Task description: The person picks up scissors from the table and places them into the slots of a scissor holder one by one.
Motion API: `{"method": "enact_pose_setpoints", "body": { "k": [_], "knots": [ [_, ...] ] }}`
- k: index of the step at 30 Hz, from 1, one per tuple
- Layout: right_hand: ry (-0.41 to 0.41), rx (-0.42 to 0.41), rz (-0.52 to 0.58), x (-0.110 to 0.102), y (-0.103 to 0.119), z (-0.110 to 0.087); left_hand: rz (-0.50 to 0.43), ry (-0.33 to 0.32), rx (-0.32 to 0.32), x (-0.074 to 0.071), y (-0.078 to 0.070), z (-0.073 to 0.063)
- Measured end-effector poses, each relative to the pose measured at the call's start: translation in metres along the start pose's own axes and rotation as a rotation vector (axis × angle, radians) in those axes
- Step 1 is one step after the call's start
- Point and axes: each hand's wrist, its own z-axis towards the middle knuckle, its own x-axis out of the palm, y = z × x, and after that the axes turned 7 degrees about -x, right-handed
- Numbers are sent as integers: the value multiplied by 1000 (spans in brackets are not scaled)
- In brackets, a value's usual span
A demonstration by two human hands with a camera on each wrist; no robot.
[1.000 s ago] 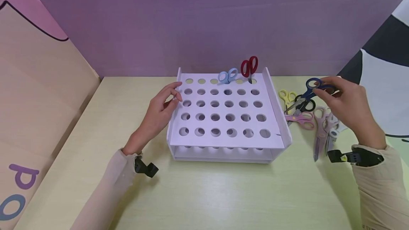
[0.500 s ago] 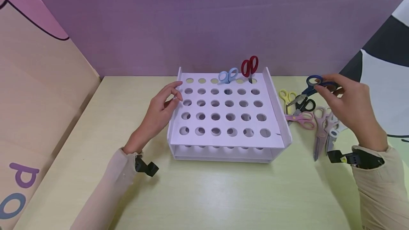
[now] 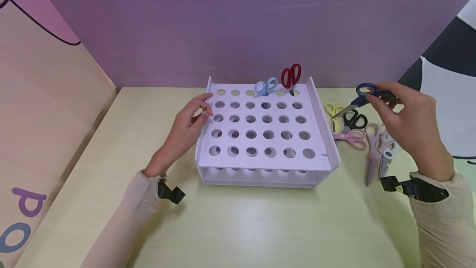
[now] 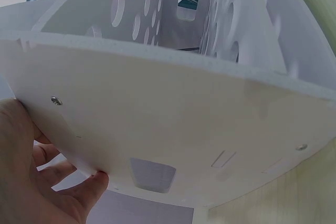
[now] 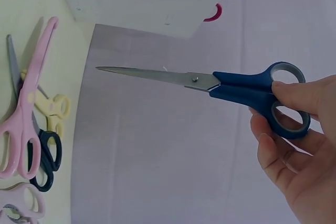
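Note:
Between its thumb and fingers, my right hand (image 3: 412,123) pinches the handle loops of blue-handled scissors (image 5: 247,85). Their blades are closed, pointing left and slightly down over the loose scissors in the head view. My left hand (image 3: 189,121) holds the left side panel of a white rack (image 3: 260,162) with rows of round holes. Its fingertips reach over the panel's edge, and in the left wrist view the thumb lies against the outer face. In the rack's back row stand light blue scissors (image 3: 265,87) and red scissors (image 3: 291,75), handles up.
Right of the rack lie yellow scissors (image 3: 330,109), black scissors (image 3: 355,120), pink scissors (image 3: 351,137), pale pink scissors (image 3: 373,148) and white-handled scissors (image 3: 387,156), close together and partly overlapping. A purple backdrop (image 3: 223,24) rises behind the table (image 3: 245,226).
My right hand has lifted the blue scissors a little up and to the right, uncovering more of the black scissors. The left hand keeps its place on the rack.

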Motion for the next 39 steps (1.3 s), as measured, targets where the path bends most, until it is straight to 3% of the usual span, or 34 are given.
{"method": "enact_pose_setpoints", "body": {
  "k": [6, 21, 31, 39],
  "knots": [
    [-49, -34, -21, -5, 14, 5, -5, -6, 10, -1, 15, 4],
    [-134, -31, -13, -18, 45, 13, 15, -10, 2, -3, 16, 4],
    [-179, -115, -6, -23, 61, 27, 1, -14, 10, -2, 14, 2],
    [-167, -155, -24, -24, 77, 41, -1, -11, 5, 0, 12, 2]
  ]
}}
